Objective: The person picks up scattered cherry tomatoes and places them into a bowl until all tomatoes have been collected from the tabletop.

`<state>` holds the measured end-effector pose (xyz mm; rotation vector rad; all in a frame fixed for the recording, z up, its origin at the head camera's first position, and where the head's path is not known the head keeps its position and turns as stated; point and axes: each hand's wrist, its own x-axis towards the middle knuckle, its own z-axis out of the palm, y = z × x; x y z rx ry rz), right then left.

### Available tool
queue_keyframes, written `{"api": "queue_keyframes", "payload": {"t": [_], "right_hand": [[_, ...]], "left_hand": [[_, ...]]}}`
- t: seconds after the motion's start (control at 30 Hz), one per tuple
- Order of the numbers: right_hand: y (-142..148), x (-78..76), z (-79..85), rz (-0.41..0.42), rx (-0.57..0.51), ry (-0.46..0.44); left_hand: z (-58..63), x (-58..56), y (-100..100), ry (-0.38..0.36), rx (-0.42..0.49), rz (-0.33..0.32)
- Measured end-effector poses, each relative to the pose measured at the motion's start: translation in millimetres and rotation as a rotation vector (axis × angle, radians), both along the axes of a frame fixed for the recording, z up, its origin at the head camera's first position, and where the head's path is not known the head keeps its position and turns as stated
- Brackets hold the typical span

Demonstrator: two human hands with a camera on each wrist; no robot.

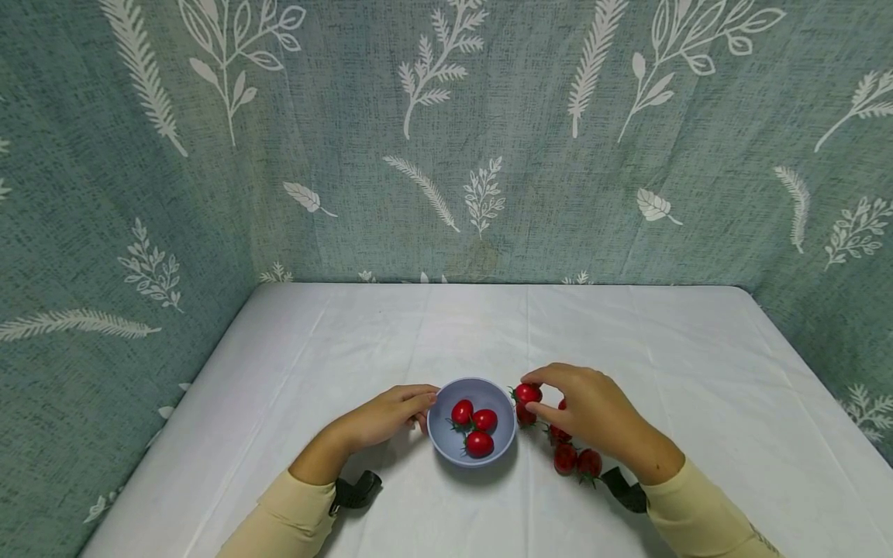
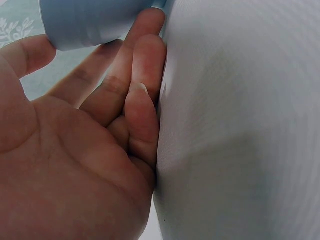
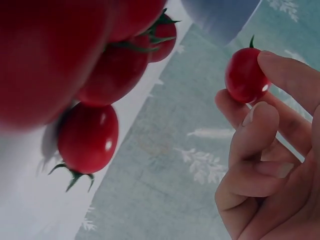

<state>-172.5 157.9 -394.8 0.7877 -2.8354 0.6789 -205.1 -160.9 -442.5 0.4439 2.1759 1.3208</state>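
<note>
A small blue-grey bowl (image 1: pixel 441 439) stands on the table with three red cherry tomatoes (image 1: pixel 479 444) inside. At its left side my left hand (image 1: pixel 392 417) holds the bowl between thumb and fingers; in the left wrist view the thumb touches the bowl's wall (image 2: pixel 90 22) and the lower fingers rest by the cloth. Just right of the bowl, my right hand (image 1: pixel 593 407) pinches one cherry tomato (image 3: pixel 246 76) between thumb and fingertips, raised off the table. Several more cherry tomatoes (image 1: pixel 565 459) with green stems lie under and beside that hand, partly hidden by it.
A white cloth (image 1: pixel 335 333) covers the table. Green leaf-patterned fabric (image 1: pixel 349 108) hangs behind it and at both sides. Dark straps with black mounts (image 1: pixel 357 491) sit at the wrists, close above the cloth.
</note>
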Motion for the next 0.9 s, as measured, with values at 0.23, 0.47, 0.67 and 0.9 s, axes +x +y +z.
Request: {"api": "queue_keyframes", "payload": {"t": [0.23,0.47,0.67,0.9], "right_hand": [[-5,5.5,2.6,0.052,-0.032,0.042],[-12,12.8,4.5,0.113,-0.077,0.012],[-17,16.7,1.8,0.145,-0.071,0.014],[-23,17.5,-1.7,0.144,-0.033,0.013]], "left_hand": [[-1.9,-0.7,0,0.0,0.012,-0.008],[-2.2,-0.1,0,-0.005,0.006,0.001],[-0.1,0.4,1,-0.001,0.009,-0.001],[-0.4,-0.4,0,0.0,-0.008,0.002]]}}
